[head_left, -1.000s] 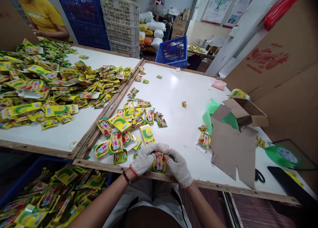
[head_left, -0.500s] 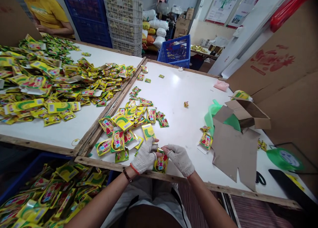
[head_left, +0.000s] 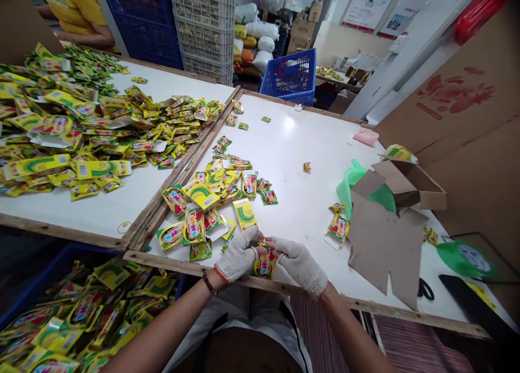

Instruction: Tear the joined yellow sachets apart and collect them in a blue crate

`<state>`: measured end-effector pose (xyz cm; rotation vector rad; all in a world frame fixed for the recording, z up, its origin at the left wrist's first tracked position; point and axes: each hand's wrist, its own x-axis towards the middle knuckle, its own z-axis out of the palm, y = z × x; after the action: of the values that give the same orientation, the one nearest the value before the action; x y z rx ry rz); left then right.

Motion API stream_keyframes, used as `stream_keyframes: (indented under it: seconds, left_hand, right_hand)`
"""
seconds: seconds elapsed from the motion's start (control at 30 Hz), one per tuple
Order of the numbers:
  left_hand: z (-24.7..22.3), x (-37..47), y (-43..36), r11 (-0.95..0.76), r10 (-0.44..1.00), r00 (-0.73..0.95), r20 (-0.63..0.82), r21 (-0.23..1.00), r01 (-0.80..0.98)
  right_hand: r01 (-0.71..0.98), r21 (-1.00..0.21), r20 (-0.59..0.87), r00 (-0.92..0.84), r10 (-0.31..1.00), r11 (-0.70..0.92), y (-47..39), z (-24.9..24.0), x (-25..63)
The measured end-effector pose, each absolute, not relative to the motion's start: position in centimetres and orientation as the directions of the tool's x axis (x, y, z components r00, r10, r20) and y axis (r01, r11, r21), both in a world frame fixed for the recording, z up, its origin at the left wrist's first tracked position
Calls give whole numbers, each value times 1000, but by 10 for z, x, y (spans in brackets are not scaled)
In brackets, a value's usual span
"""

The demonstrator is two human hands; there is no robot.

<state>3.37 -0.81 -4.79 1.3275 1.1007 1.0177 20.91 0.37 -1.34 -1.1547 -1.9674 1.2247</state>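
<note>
My left hand (head_left: 239, 255), in a white glove with bare fingertips, is closed on the top of a small yellow-green box (head_left: 265, 262) at the table's front edge. My right hand (head_left: 299, 262), gloved the same way, pinches the upper right of that box. Both sets of fingertips meet over its top end, which they partly hide. Just beyond my left hand lies a yellow box (head_left: 245, 214). To its left is a loose pile of printed boxes (head_left: 194, 226) and small wrapped packets (head_left: 268, 197).
A large heap of packets (head_left: 101, 132) covers the left table. Below it stands a full blue crate (head_left: 36, 286). On the right lie cardboard (head_left: 385, 248), an open carton (head_left: 410, 183), green plastic (head_left: 345, 191) and scissors (head_left: 426, 289). A person in yellow (head_left: 77, 13) is at the far left.
My right hand has shifted slightly right and down, its fingers still at the box top. My left hand stays nearly in place. The camera view has moved a little.
</note>
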Motion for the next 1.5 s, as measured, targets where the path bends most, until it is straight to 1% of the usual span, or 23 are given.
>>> stream_keyframes:
  seconds: [0.13,0.2,0.27,0.3,0.33,0.4,0.43,0.47,0.53,0.57,0.6,0.67,0.73,0.8,0.87,0.9,0.93,1.0,1.07,1.1,1.2,1.37,1.5]
  left_hand:
    - [-43,35,-6,-60,981,193,24,981,185]
    - [-25,23,-9,-100,986,153,62,961,259]
    - [5,-2,-16,-152,980,178,84,900,410]
    - [21,-18,-22,-182,969,238,63,833,523]
    - [37,-33,-28,-209,957,291,12,724,657]
    - [60,-59,-38,-139,973,212,-86,511,848]
    - [65,-66,-41,-110,981,170,-98,443,890]
    - [65,-69,-42,-88,987,135,-84,423,902]
    - [53,-65,-37,-87,994,111,-19,495,864]
    - [42,-59,-33,-93,995,104,12,556,826]
    - [31,-51,-28,-90,996,77,48,615,783]
    - [11,-35,-20,-104,990,9,142,682,724]
    - [0,-20,-16,-214,960,32,280,652,727]
    - [-4,-6,-15,-397,906,213,366,561,726]
    - [-7,8,-17,-511,859,379,344,537,672]
    - [-10,15,-17,-501,865,391,313,576,646]
    - [-13,21,-17,-441,896,350,274,647,622]
    - [-24,34,-16,-242,969,168,180,824,512]
    - [-34,43,-14,-57,998,21,53,954,295]
    - [-38,46,-13,2,1000,-9,0,982,186]
    - [-44,49,-13,49,999,9,-49,999,18]
    - [-42,39,-13,31,992,119,-43,995,98]
    - [-41,30,-8,71,984,161,-82,995,74]
  right_hand:
    - [332,-931,-9,-434,901,151,-1,-18,211]
    - [310,-948,-58,-402,914,76,5,-23,208]
    - [352,-935,-71,-323,944,51,17,-31,199]
    - [385,-921,-60,-273,960,52,23,-36,190]
    - [429,-901,-40,-226,973,63,29,-40,180]
    - [536,-837,28,-165,986,113,41,-47,154]
    - [597,-787,70,-165,984,156,45,-49,141]
    - [665,-718,112,-182,977,206,49,-49,129]
    - [756,-585,162,-245,956,293,55,-47,113]
    - [759,-578,158,-257,953,300,56,-45,111]
    - [732,-626,130,-242,962,269,56,-42,113]
    - [601,-787,20,-199,980,138,53,-35,127]
    - [433,-901,-129,-252,959,-8,45,-29,150]
    - [304,-944,-246,-382,891,-130,34,-23,174]
    - [223,-948,-310,-473,825,-228,23,-18,193]
    - [202,-945,-326,-483,813,-259,18,-17,200]
    - [196,-946,-321,-461,827,-258,14,-17,205]
    - [165,-966,-245,-353,903,-198,7,-19,209]
    - [87,-991,-120,-198,973,-105,1,-25,206]
    - [47,-997,-69,-122,990,-64,-2,-30,203]
    - [7,-1000,-29,12,1000,-29,-10,-46,195]
    - [230,-972,-36,26,999,-41,-15,-56,196]
    - [276,-961,15,-50,999,28,-6,-44,198]
